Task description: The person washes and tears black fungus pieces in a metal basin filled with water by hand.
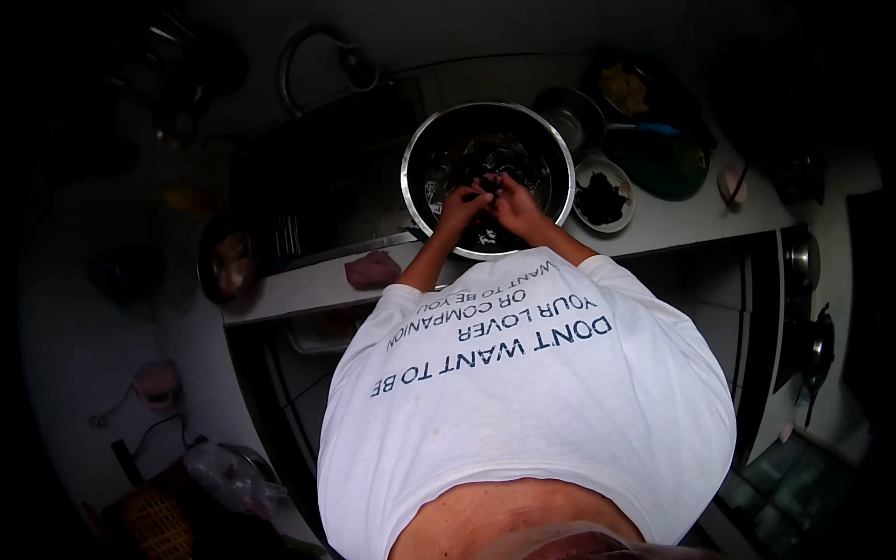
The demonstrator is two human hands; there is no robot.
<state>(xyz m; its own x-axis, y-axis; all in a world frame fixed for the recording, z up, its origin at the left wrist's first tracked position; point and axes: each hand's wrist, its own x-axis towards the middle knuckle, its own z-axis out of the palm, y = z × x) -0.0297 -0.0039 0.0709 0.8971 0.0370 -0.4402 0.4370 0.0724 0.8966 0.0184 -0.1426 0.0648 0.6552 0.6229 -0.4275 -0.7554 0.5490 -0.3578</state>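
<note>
A large steel basin stands on the counter in front of me, holding dark, glinting water. Both hands are inside its rim, close together near the middle. My left hand is closed, fingertips pinched towards the other hand. My right hand curls in from the right, also closed. Something dark seems to lie between the fingers, but shadow hides what it is. Just right of the basin, a white bowl contains dark, ragged pieces.
Behind the bowl sit a small saucepan with a blue handle and a green board. Yellow food is at the back right. A pinkish cloth lies at the counter's front edge, left of the basin. A faucet arches over the dark sink area.
</note>
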